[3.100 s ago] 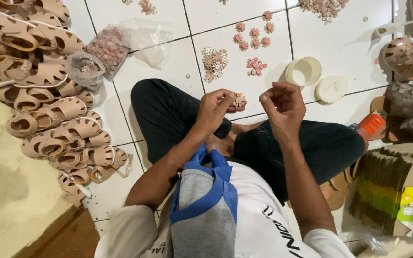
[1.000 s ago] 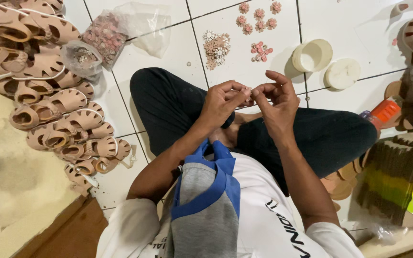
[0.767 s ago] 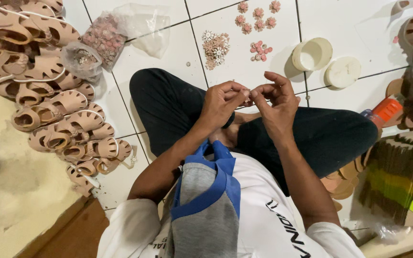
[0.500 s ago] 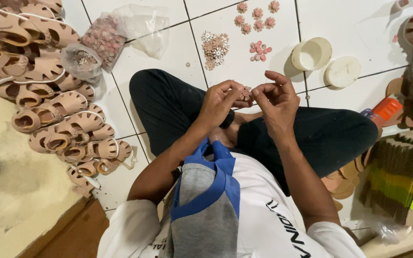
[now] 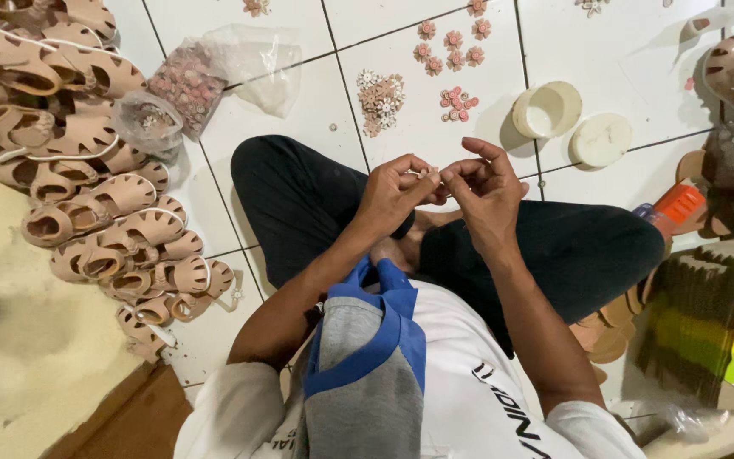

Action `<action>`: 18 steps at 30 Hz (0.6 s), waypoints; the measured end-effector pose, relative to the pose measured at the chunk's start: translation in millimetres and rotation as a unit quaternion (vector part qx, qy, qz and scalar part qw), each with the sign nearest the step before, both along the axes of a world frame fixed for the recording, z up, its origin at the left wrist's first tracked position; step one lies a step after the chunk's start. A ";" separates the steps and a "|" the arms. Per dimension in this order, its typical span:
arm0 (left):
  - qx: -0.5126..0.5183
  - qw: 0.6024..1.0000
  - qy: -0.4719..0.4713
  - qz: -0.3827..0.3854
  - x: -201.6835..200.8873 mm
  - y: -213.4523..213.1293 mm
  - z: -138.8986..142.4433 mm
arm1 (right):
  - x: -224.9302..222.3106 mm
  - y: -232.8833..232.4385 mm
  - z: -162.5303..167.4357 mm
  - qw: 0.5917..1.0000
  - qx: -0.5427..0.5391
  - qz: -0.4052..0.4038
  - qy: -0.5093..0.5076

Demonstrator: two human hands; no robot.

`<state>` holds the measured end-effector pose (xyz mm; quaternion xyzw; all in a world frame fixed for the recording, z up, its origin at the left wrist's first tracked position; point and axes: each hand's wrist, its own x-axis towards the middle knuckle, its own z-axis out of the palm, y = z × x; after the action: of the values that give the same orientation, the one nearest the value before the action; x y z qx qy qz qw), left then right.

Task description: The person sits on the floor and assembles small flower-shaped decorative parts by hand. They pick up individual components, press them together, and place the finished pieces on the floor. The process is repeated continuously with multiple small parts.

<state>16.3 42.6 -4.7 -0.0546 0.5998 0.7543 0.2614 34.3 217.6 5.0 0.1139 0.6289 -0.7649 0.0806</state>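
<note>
Left hand [image 5: 392, 191] & right hand [image 5: 482, 191] both pinch a tiny flower piece [image 5: 431, 172] w/ fingertips; loose grip prob drops it onto lap.

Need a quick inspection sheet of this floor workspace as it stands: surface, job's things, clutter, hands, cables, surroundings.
Surface: white tiled floor.
Job's things: a tiny pale piece pinched between both hands; too small to identify.
Clutter: pink flower pieces, pale flower pile, bag of pieces, two round white lids.
Hands: left hand and right hand meet over the lap.
Cables: nothing seen.
Surroundings: tan sandals heaped left; cardboard box right.
</note>
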 end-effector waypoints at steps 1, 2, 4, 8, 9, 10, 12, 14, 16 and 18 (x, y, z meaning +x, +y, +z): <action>0.007 1.000 -0.010 -0.003 -0.8 -0.9 -1.6 | -2.2 -0.3 -1.8 1.000 0.010 -0.003 0.007; 0.015 1.000 -0.021 -0.006 -2.0 -1.7 -4.1 | -5.6 -0.4 -4.5 1.000 0.020 -0.007 0.015; -0.032 0.999 -0.035 -0.011 -3.8 -5.4 -11.1 | -14.9 -0.4 -11.7 0.998 0.056 -0.017 0.027; -0.006 0.999 -0.040 0.015 -10.8 -15.6 -33.5 | -70.1 6.5 -34.7 0.984 0.155 -0.045 0.078; -0.015 0.999 -0.036 0.016 -12.7 -18.5 -39.6 | -88.7 8.9 -40.7 0.978 0.180 -0.051 0.096; -0.024 0.999 -0.033 0.017 -13.8 -21.7 -45.4 | -107.3 10.4 -46.4 0.972 0.207 -0.057 0.097; -0.038 0.999 -0.029 0.022 -17.4 -28.5 -55.6 | -147.5 9.6 -56.1 0.959 0.259 -0.067 0.099; -0.045 0.998 -0.026 0.037 -20.2 -33.8 -62.6 | -185.0 3.5 -62.5 0.949 0.297 -0.060 0.088; -0.033 0.997 -0.050 0.056 -25.4 -37.7 -67.3 | -213.2 -4.7 -67.7 0.941 0.324 -0.053 0.079; -0.034 0.995 -0.065 0.068 -29.6 -41.4 -68.8 | -234.1 -12.0 -70.2 0.936 0.339 -0.049 0.075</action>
<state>-13.3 1.2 -73.4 -0.1528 0.6017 0.7443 0.2461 -199.8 205.6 -65.2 0.1077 0.8489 -0.5153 -0.0478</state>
